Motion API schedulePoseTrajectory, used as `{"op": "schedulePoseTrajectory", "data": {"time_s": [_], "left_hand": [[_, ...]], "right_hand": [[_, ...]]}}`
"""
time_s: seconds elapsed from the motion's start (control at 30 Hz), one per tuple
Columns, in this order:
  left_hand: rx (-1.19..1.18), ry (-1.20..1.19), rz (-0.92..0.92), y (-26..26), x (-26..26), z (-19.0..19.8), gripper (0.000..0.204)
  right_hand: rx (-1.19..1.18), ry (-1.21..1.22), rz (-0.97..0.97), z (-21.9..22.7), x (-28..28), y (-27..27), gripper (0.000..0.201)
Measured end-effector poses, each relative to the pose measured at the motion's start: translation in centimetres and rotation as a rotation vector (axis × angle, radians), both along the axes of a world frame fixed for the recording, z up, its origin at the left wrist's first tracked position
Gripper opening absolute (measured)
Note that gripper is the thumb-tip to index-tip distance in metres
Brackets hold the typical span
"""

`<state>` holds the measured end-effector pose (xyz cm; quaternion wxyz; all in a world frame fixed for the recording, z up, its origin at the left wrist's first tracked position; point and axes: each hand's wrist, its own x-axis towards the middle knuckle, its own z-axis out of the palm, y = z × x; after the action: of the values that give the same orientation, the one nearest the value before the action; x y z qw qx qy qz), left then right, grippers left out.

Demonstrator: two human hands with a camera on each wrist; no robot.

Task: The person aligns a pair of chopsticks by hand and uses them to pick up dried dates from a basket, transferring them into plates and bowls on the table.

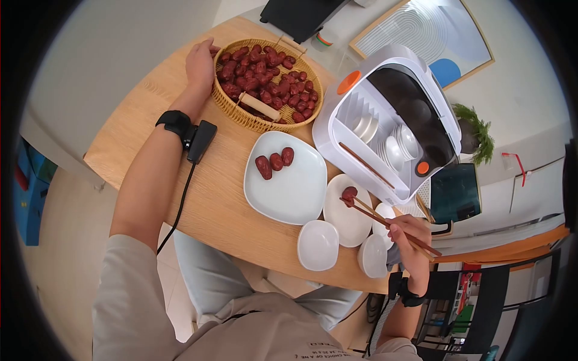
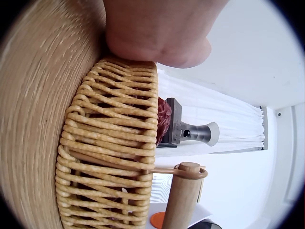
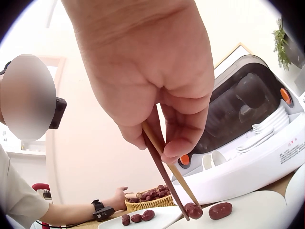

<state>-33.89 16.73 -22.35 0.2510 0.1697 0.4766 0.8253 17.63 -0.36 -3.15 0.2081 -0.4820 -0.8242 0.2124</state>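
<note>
The right hand [image 1: 411, 239], at the lower right of the head view, has its fingers curled round a pair of chopsticks [image 1: 385, 219]. Their long axis runs from the hand up and to the left, tips pointing toward the middle of the frame. The tips pinch a red date [image 1: 349, 193] over a small oval plate [image 1: 346, 225]. In the right wrist view the chopsticks [image 3: 167, 171] slant down and to the right, the date [image 3: 194, 210] at their tips and a second date [image 3: 220, 210] just beside it.

Left of the oval plate lies a larger square plate [image 1: 292, 189] with three dates [image 1: 275, 162] in a row near its upper left corner. Two small white bowls [image 1: 318, 245] sit at the near table edge.

The left hand [image 1: 200, 63], at the upper middle of the head view, rests against the left rim of a wicker basket [image 1: 241, 111] heaped with dates; its fingers look relaxed along the weave. A white dish rack [image 1: 385, 120] stands to the right of the basket.
</note>
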Motion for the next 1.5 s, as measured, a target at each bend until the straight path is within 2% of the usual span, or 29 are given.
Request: {"op": "schedulePoseTrajectory", "data": {"time_s": [0.27,0.33,0.43,0.6,0.67,0.8,0.87,0.9,1.03,1.1,1.33,1.4,1.5], "left_hand": [[-0.005,0.016,0.031,-0.8,0.8,1.0,0.038],[0.023,-0.003,0.035,-0.8,1.0,1.0,0.038],[0.055,-0.022,0.034,-0.5,1.0,0.8,0.038],[0.031,-0.029,0.048,-0.9,1.4,1.3,0.037],[0.025,-0.012,0.044,-0.8,1.4,1.1,0.037],[0.015,0.002,0.054,-0.4,1.2,0.6,0.038],[0.007,0.008,0.065,-0.5,1.2,0.7,0.038],[-0.006,0.015,0.068,-0.6,1.3,0.7,0.038],[0.004,0.018,0.073,-0.6,1.5,0.7,0.039],[-0.007,0.022,0.081,-0.7,1.5,0.9,0.039],[-0.006,0.024,0.072,-0.6,1.3,0.8,0.040],[-0.020,0.043,0.051,-0.8,1.2,0.8,0.038],[-0.039,0.060,0.026,-1.2,1.3,1.2,0.036]], "right_hand": [[0.073,0.017,-0.012,0.8,-1.3,1.0,0.018],[0.109,0.102,0.021,1.6,-3.4,1.6,0.021],[0.183,0.076,0.135,1.8,-7.2,3.3,0.020],[0.232,0.090,0.280,0.2,-13.6,8.0,0.019],[0.098,0.211,0.216,-0.7,-16.0,9.8,0.025],[0.131,0.229,0.119,-2.7,-19.3,14.0,0.035],[0.031,0.210,-0.010,-2.9,-20.8,14.5,0.041],[0.132,0.187,0.067,-3.9,-20.8,15.5,0.045],[0.153,0.149,0.095,-4.2,-21.2,15.3,0.042],[0.180,0.117,0.221,-4.3,-20.9,15.1,0.039],[0.088,0.244,0.152,-3.3,-18.7,12.4,0.032],[0.146,0.299,0.147,-2.8,-17.1,11.3,0.031],[0.275,0.188,0.105,-0.7,-13.4,8.1,0.032]]}}
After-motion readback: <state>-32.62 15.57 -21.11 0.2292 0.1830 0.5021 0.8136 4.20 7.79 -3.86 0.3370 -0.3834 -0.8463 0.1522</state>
